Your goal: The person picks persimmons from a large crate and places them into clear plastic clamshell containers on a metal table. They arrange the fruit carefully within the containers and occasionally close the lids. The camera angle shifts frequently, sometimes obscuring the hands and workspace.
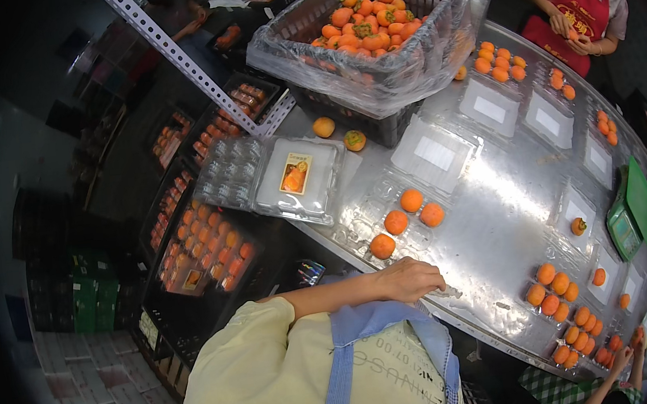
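Note:
My left hand [410, 279] rests at the near edge of the metal table [491, 215], fingers curled down. Whether anything lies under those fingertips is hidden. My right hand is out of view. Just beyond my left hand lies an open clear plastic clamshell tray [420, 236] with several orange persimmons [395, 222] in its cups. Its lid [433, 153], lined with a white pad, spreads away from me. To the left, a clamshell box [298, 178] bearing a fruit-picture label sits by stacked empty cupped trays [232, 173].
A plastic-lined black crate [369, 75] of persimmons stands at the back, two loose persimmons [324, 126] beside it. More trays [489, 107] and a green scale [624, 225] are to the right. A perforated metal post [187, 63] rises left. Co-workers' hands [576, 37] [624, 357] handle fruit.

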Available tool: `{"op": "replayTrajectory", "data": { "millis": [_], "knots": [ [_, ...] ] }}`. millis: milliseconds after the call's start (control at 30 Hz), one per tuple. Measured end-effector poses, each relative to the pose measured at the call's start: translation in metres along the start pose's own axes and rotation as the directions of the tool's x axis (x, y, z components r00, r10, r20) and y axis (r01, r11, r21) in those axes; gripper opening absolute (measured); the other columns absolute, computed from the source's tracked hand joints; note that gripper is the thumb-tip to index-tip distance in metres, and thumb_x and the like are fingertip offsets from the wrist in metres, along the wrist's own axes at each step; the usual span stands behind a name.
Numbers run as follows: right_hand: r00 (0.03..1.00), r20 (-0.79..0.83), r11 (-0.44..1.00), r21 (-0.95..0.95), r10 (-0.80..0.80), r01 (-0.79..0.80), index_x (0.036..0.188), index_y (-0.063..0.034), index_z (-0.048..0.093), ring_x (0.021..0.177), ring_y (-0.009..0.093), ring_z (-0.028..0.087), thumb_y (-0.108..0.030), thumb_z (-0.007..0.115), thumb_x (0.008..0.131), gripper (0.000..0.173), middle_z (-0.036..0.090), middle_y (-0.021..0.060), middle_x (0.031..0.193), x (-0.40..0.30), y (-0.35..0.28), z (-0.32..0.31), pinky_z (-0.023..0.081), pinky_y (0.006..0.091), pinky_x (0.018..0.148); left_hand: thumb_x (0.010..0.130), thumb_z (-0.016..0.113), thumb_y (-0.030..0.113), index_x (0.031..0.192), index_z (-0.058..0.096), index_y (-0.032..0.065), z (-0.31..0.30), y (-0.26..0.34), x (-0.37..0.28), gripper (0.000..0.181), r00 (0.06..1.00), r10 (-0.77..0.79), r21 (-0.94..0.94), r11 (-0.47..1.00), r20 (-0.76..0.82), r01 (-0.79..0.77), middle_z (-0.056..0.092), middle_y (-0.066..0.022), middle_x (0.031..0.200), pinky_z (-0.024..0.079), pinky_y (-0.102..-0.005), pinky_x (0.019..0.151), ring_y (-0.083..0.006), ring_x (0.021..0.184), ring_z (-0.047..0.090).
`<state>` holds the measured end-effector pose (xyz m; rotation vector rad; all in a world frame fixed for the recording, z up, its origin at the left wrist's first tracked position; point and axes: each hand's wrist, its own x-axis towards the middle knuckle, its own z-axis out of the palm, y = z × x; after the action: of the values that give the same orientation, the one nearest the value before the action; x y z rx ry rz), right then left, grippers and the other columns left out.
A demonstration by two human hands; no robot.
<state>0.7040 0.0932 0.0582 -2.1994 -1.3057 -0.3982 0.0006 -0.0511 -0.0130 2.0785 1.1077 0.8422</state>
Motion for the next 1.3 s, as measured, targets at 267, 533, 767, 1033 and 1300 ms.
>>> {"op": "replayTrajectory", "data": {
  "millis": [267,533,767,1033,1300],
  "knots": [
    [1.000,0.005,1.000,-0.006,-0.013,0.014,0.108,0.0017,0.060,0.089,0.029,0.062,-0.034,0.062,0.083,0.043,0.063,0.0154,0.103,0.006,0.009,0.006,0.052,0.0418,0.078,0.084,0.060,0.008,0.094,0.062,0.0070,0.002,0.000,-0.007,0.011,1.000,-0.025,0.027,0.999,0.010,0.025,0.063,-0.0076,0.085,0.050,-0.0378,0.066,-0.0279,0.079,0.063],
    [0.999,-0.023,1.000,-0.021,-0.023,0.022,0.109,0.0019,0.059,0.090,0.028,0.062,-0.031,0.064,0.082,0.043,0.063,0.0150,0.104,0.009,0.033,0.015,0.052,0.0412,0.079,0.084,0.059,0.008,0.094,0.062,0.0077,0.002,0.004,-0.003,0.011,0.998,-0.043,0.036,0.998,0.050,0.041,0.063,-0.0078,0.085,0.051,-0.0379,0.066,-0.0277,0.080,0.063],
    [0.958,-0.242,0.985,0.028,-0.157,0.168,0.110,0.0020,0.059,0.091,0.028,0.062,-0.029,0.065,0.082,0.042,0.063,0.0147,0.105,-0.059,-0.007,-0.001,0.052,0.0407,0.079,0.082,0.060,0.007,0.094,0.063,0.0077,0.005,0.002,-0.002,0.013,0.998,-0.042,0.038,0.998,0.045,0.040,0.063,-0.0080,0.085,0.051,-0.0380,0.066,-0.0278,0.080,0.063],
    [0.977,-0.174,0.976,0.158,-0.120,0.148,0.112,0.0022,0.058,0.091,0.027,0.062,-0.026,0.067,0.081,0.042,0.062,0.0144,0.106,-0.275,-0.063,-0.021,0.053,0.0401,0.079,0.081,0.061,0.008,0.093,0.063,0.0084,0.007,0.000,-0.001,0.012,0.998,-0.028,0.005,1.000,0.050,0.028,0.062,-0.0074,0.084,0.050,-0.0386,0.064,-0.0281,0.077,0.063],
    [0.880,-0.019,0.879,0.045,0.475,-0.474,0.113,0.0023,0.058,0.092,0.026,0.062,-0.023,0.068,0.080,0.043,0.062,0.0140,0.107,-0.495,-0.044,-0.134,0.053,0.0395,0.080,0.082,0.059,0.012,0.091,0.064,0.0078,0.026,-0.016,0.013,0.011,0.983,0.106,-0.004,0.994,0.151,-0.106,0.063,-0.0072,0.084,0.051,-0.0374,0.065,-0.0281,0.076,0.063]
  ]
}}
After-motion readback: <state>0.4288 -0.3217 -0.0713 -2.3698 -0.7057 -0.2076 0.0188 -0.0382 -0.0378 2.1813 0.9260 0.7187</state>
